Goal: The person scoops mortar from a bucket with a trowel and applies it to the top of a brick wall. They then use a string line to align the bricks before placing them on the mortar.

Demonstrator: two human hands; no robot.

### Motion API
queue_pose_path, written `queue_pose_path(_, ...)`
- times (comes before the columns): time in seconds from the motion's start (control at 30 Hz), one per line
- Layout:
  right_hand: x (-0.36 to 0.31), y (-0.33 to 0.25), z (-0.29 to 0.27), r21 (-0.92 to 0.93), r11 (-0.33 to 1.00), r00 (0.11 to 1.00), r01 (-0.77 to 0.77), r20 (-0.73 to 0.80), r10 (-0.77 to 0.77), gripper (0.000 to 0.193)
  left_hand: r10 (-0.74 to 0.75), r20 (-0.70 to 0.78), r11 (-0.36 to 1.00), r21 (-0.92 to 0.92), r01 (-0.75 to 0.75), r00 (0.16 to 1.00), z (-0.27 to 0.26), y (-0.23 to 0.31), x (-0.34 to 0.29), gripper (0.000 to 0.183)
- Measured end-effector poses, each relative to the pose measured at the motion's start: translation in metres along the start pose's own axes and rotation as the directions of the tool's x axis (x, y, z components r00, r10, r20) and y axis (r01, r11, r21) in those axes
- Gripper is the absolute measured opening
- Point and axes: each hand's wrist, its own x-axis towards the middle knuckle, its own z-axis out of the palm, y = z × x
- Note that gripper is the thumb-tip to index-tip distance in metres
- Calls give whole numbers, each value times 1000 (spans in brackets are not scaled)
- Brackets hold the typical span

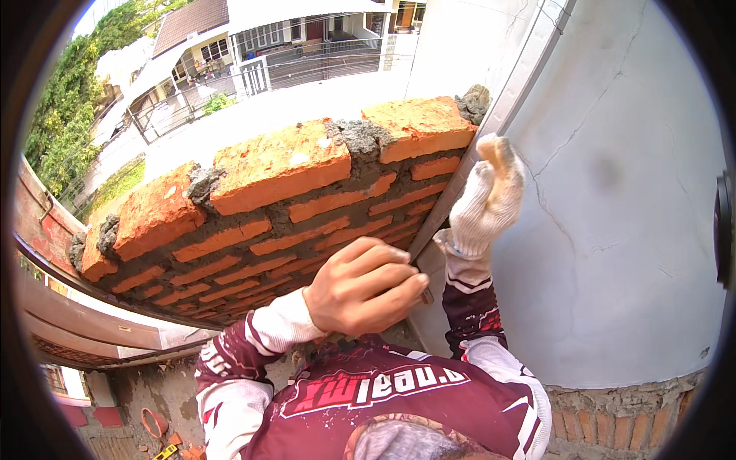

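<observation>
A long grey metal straightedge [512,90] stands slanted against the end of an orange brick wall [276,192], where the bricks meet a plastered grey wall [613,192]. My left hand [366,287] is bare and closed in a fist around the bar's lower end. My right hand [487,195], in a white knit glove, curls around the bar higher up on the plaster side. Lumps of wet grey mortar [359,136] sit in the joints of the top brick course, and another lump [475,102] lies next to the bar.
Beyond the wall top are a pale road, a metal fence [253,77] and houses far below. A red roof edge [84,307] runs under the wall on the left. Brick rubble [157,429] lies on the ground. A dark fitting [722,230] is at the right edge.
</observation>
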Motion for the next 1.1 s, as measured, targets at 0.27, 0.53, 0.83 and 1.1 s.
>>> queue_pose_path(0.27, 10, 13, 18, -273, 944, 875, 184, 484, -31, 43, -925, -143, -350, -49, 936, -353, 15, 140, -422, 13)
queue_pose_path(0.53, 58, 11, 35, -486, 775, 638, 404, 757, 141, 58, -306, -149, -925, -186, 330, -940, 14, 334, -587, 10)
queue_pose_path(0.83, 89, 32, 73, -837, 519, 472, 173, 533, 703, 62, -476, 102, -879, -83, 470, -873, -27, 238, -622, 9)
queue_pose_path(1.1, 86, 58, 101, -920, 344, 556, 188, 389, 735, 54, -688, 102, -719, -222, 658, -718, -121, 141, -634, 12)
